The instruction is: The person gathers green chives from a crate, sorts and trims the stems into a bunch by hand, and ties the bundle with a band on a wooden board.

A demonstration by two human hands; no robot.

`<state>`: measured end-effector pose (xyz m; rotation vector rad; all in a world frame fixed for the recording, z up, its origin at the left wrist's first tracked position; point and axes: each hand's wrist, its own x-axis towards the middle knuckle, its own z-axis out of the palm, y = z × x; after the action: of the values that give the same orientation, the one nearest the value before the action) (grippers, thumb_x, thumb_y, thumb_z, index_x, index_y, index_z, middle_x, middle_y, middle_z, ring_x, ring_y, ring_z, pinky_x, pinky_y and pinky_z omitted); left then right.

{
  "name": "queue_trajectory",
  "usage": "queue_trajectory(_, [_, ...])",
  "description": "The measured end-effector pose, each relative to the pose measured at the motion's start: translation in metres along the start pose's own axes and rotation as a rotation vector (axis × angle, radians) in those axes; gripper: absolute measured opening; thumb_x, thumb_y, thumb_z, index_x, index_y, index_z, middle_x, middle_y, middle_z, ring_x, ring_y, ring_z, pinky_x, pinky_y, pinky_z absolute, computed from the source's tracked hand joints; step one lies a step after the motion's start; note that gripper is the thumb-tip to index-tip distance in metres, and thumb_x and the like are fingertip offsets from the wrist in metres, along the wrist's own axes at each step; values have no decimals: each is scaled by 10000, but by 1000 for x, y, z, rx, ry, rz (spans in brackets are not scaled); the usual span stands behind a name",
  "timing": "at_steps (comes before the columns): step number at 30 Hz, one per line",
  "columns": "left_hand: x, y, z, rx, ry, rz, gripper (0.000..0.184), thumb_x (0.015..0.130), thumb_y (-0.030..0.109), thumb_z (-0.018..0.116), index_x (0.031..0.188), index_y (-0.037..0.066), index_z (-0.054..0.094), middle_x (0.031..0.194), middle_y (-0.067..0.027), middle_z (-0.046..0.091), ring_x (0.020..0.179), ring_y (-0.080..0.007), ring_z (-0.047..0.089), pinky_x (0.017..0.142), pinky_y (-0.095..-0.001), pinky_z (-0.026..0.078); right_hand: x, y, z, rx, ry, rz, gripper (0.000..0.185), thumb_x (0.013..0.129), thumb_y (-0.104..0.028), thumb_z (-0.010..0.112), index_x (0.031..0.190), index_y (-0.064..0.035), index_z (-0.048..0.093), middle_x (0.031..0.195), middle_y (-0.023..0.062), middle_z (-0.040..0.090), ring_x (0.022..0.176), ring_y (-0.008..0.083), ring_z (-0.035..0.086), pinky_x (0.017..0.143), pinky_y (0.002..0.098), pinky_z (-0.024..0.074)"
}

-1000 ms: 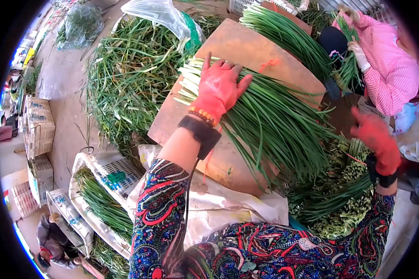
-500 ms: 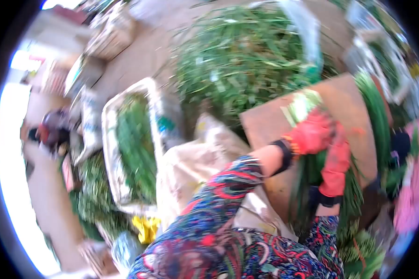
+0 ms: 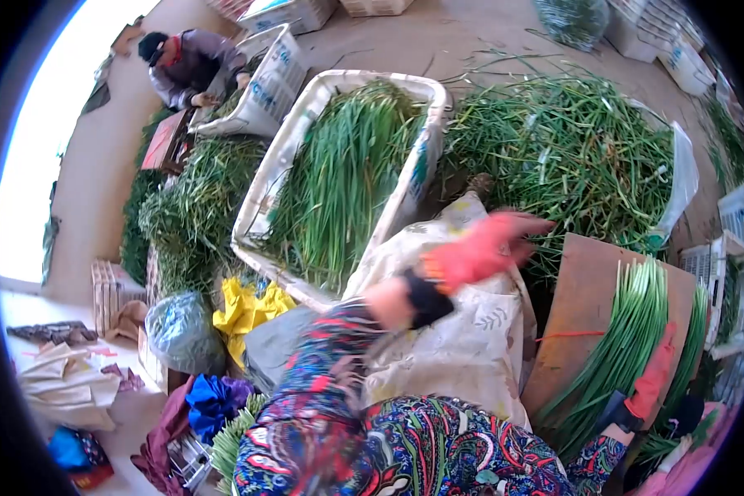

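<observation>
My left hand, in a red glove, is lifted over the cream cloth on my lap, blurred, with its fingers apart and nothing in them. At the right, my right hand, also red-gloved, lies against a bundle of green stalks on the brown board; its fingers look stretched out along the leaves. The pale stalk ends point away from me. Just left of the board's middle lies a thin red tie. A white crate of long green leaves stands in front of my left arm.
A heap of loose leaves lies beyond the board. Another person sits at the upper left by a white crate. Yellow cloth and a filled plastic bag are at the left. A co-worker's pink sleeve shows at the lower right.
The view has swung left. My left hand has come off the stalks and moved left of the board. My right hand has come onto the bundle, which now lies with its pale ends away from me.
</observation>
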<state>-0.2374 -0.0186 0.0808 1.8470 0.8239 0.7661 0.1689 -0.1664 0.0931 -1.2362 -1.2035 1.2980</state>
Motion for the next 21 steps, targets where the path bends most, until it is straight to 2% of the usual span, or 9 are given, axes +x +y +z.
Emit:
queue_trajectory(2, [-76, -39, -65, -9, 152, -268, 382, 836, 118, 515, 1212, 63, 478, 1115, -73, 564, 1020, -186, 524, 894, -299, 396, 5, 4, -4, -52, 92, 77, 591, 907, -413, 364, 1300, 27, 321, 1287, 122, 409, 1177, 214, 393, 1003, 257, 265])
queue_trajectory(4, [-161, -82, -119, -29, 452, -523, 385, 825, 169, 534, 1189, 50, 497, 1032, -94, 605, 916, -142, 549, 818, -257, 425, 11, 31, -3, -605, 512, 181, 586, 914, -404, 351, 1310, 26, 301, 1299, 117, 399, 1196, 212, 372, 1021, 242, 234])
queue_trajectory(8, [-302, -123, -190, 61, 789, -998, 475, 778, 226, 598, 1166, -23, 485, 1030, -134, 588, 933, -171, 551, 824, -268, 421, -15, 59, -99, -813, 314, -78, 516, 936, -326, 306, 1312, 27, 296, 1368, 112, 304, 1253, 210, 293, 1050, 294, 185])
queue_trajectory(10, [-322, -133, -192, 217, 791, -1095, 556, 758, 263, 614, 1196, -38, 449, 1050, -156, 577, 939, -200, 559, 821, -288, 429, 29, -16, 16, -733, 376, -4, 485, 934, -277, 299, 1317, 20, 292, 1380, 114, 278, 1257, 198, 281, 1048, 308, 183])
queue_trajectory(12, [-321, -151, -189, 302, 650, -1249, 804, 667, 357, 686, 1265, -60, 345, 1057, -200, 572, 939, -264, 575, 823, -308, 436, 66, -47, 89, -523, 240, -26, 469, 930, -257, 313, 1312, 14, 309, 1357, 111, 319, 1237, 186, 313, 1038, 294, 201])
queue_trajectory(14, [-294, -144, -171, 305, 581, -1335, 995, 614, 395, 723, 1348, -8, 186, 1218, -236, 453, 1124, -316, 454, 937, -358, 356, 101, -47, 150, -378, 167, 61, 448, 924, -237, 340, 1298, 10, 339, 1324, 104, 369, 1212, 176, 347, 1026, 280, 221])
queue_trajectory(16, [-279, -176, -147, 749, 415, -1447, 1145, 578, 424, 742, 1381, 56, 14, 1360, -244, 247, 1264, -371, 239, 1018, -450, 220, 128, -36, 202, -362, 62, 128, 425, 918, -224, 371, 1276, 6, 376, 1293, 96, 409, 1190, 168, 373, 1014, 271, 239])
queue_trajectory(17, [-279, -193, -141, 646, 427, -1464, 1210, 552, 447, 752, 1381, 94, -56, 1413, -233, 69, 1297, -420, 51, 1030, -521, 104, 140, -31, 226, -387, -12, 139, 414, 915, -221, 386, 1263, 4, 395, 1280, 92, 424, 1181, 165, 383, 1009, 269, 248])
queue_trajectory(21, [-281, -240, -130, 776, 473, -1593, 1270, 520, 455, 768, 1367, 205, -144, 1413, -231, 71, 1288, -423, 107, 1030, -517, 131, 172, -8, 312, -487, -310, 218, 371, 904, -207, 447, 1213, -3, 469, 1228, 78, 482, 1144, 153, 424, 988, 258, 283])
